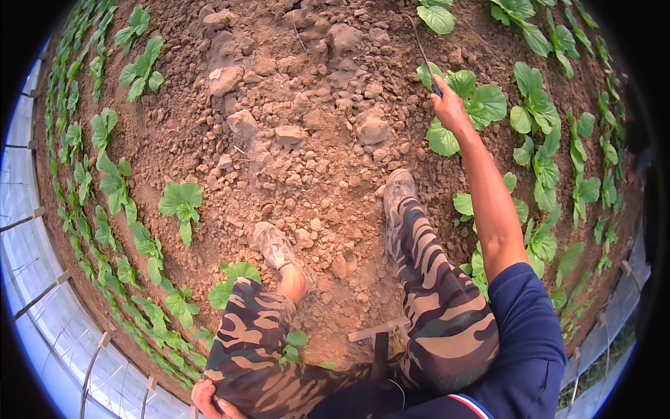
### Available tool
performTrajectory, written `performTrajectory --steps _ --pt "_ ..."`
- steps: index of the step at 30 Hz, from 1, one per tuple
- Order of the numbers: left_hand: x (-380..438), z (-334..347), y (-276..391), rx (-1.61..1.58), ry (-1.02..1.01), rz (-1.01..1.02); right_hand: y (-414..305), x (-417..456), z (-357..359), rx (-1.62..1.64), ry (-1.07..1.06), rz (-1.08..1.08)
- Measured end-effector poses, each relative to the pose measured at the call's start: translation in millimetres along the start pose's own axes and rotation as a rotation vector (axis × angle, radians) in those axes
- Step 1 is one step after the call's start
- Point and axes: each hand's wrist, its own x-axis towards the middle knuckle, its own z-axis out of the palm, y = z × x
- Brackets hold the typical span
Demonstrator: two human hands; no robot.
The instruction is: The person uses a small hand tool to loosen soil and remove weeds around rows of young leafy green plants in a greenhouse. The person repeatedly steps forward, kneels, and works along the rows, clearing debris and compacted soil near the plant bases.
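Note:
My right hand (449,106) reaches forward with the arm stretched out. It grips the dark handle of a thin hand tool (419,43), whose slender metal shaft bends at the far end near the soil. Just beside and below this hand grows a broad-leaved green seedling (489,103), and the wrist hides part of it. Another leafy plant (438,18) stands past the tool's tip, to the right. My left hand (213,402) rests on my left leg in camouflage trousers (246,335), fingers bent and thumb apart, with no tool in it.
Dry, cloddy soil (314,199) fills the strip between plant rows, with larger clods (373,130) ahead. My shoes (400,188) stand on it. A low seat frame (374,331) shows between my legs. Seedling rows (112,183) run left; plastic sheeting (21,188) on poles borders the field.

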Motion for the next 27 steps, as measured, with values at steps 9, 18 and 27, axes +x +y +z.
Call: performTrajectory --steps 9,18,27 --pt "-28 -6 -10 0.025 -0.023 0.011 20 -175 -16 -0.168 -0.207 0.174" --pt "-56 -8 -32 0.002 0.003 0.009 68 -339 -30 0.032 -0.264 0.217" --pt "-56 -16 -38 0.123 -0.024 0.066 54 -342 7 0.218 -0.231 0.275"
